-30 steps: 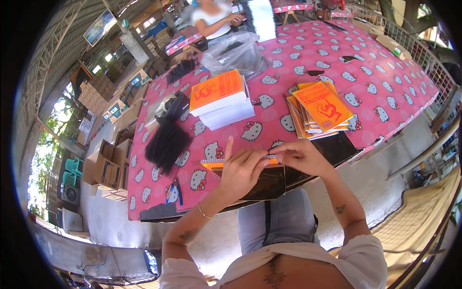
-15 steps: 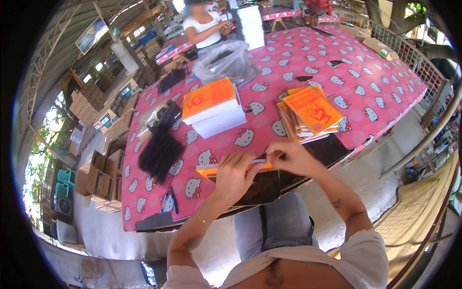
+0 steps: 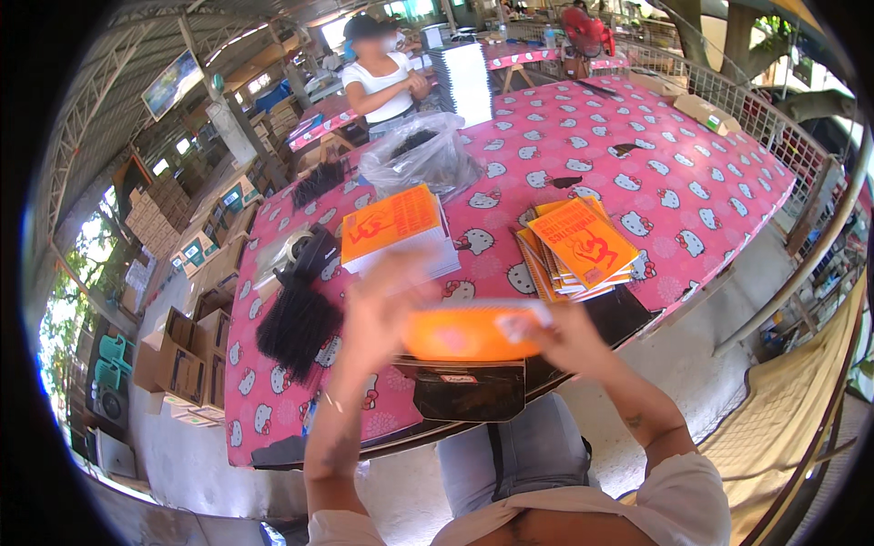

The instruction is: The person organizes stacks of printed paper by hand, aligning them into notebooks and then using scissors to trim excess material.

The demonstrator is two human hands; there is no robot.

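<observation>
Strands (image 3: 299, 329), black and bunched, lay on the patterned pink table (image 3: 719, 207). Next came the left hand (image 3: 382, 305), blurred beside the left end of an orange notebook (image 3: 469, 335); whether its fingers gripped anything could not be told. Beyond that hand stood a stack of orange-topped notebooks (image 3: 390, 223). The single notebook was up at the near table edge, over or against a black stand (image 3: 469, 396). It seemed light, bendy and perhaps slick-covered, best taken by both ends so the pages would not fan. The right hand (image 3: 575, 338) had its right end pinched between closed fingers; farther off lay a looser pile of orange notebooks (image 3: 587, 247). Half a second earlier the notebook showed edge-on, both hands along its coil; now its broad orange face showed.
</observation>
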